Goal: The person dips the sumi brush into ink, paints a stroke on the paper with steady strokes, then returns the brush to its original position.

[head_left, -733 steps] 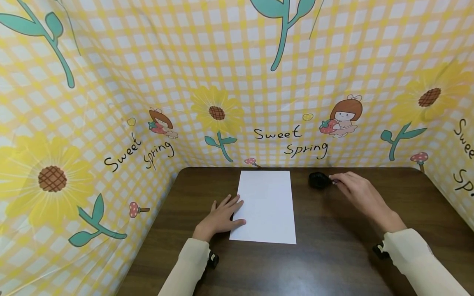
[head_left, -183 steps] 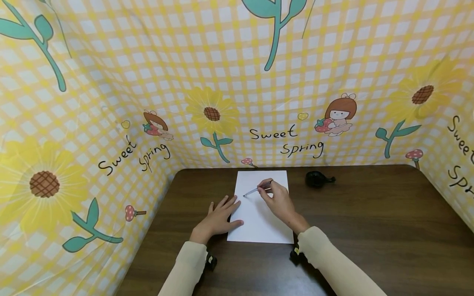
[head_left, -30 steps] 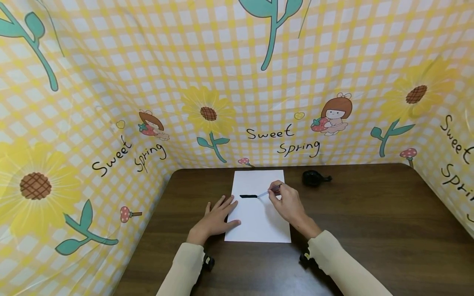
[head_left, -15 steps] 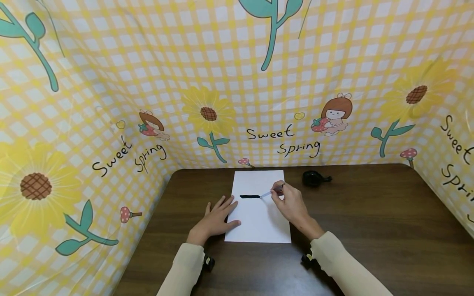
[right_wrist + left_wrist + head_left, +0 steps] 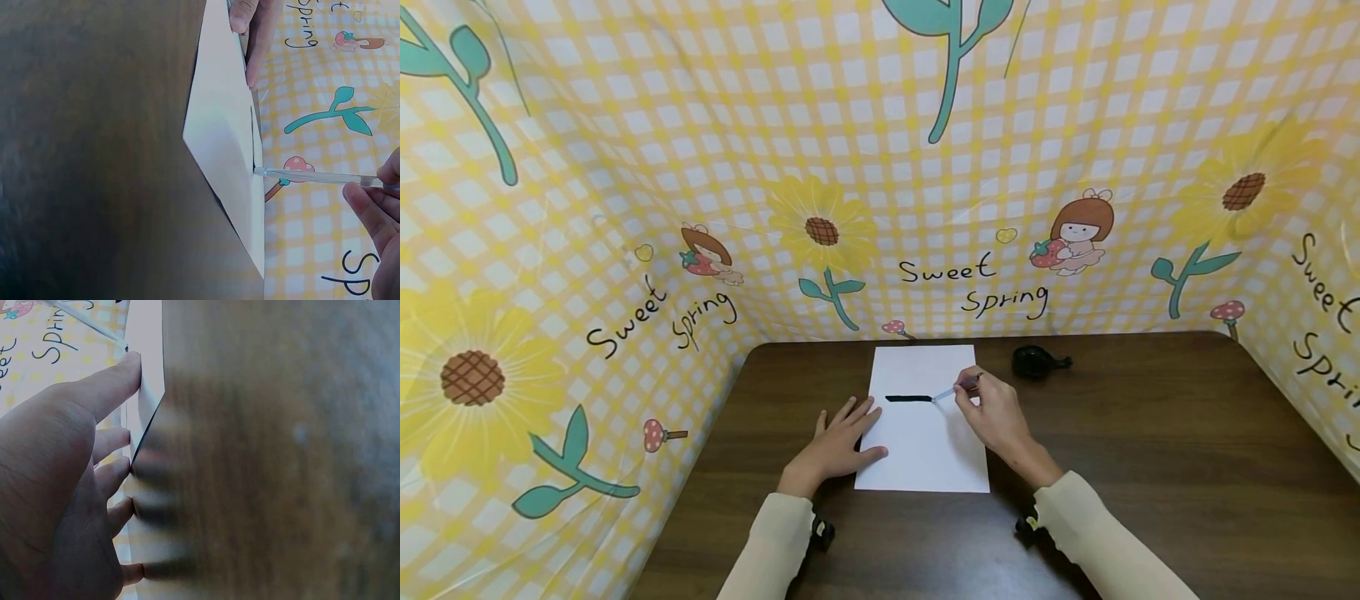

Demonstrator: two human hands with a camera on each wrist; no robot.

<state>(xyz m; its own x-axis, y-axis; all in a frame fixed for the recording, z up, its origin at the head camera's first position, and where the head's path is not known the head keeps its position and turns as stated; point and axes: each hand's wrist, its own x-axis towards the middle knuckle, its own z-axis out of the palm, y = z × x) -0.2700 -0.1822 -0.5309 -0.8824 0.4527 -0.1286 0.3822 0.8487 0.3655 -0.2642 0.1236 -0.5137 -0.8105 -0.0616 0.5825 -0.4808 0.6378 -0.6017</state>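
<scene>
A white sheet of paper [image 5: 917,458] lies upright on the dark wooden table. My left hand [image 5: 833,450] rests on its left edge, fingers spread; in the left wrist view the thumb [image 5: 109,384] reaches onto the sheet. With thumb and fingertips, my right hand [image 5: 996,417] pinches a slim pen with a clear barrel [image 5: 312,177]. It slants down to the left, its tip at the right end of a thick black horizontal line [image 5: 908,398] in the sheet's upper half. The pen's rear end is partly hidden by the right hand.
A glossy black bottle-shaped object [image 5: 1033,362] with a narrow neck lies right of the paper, near the table's back edge. Yellow checked cloth [image 5: 955,200] with printed flowers and lettering hangs behind and beside the table [image 5: 1150,433].
The black line has grown longer to the right over the last second. My right hand and the pen have shifted slightly right with it; the left hand stays put.
</scene>
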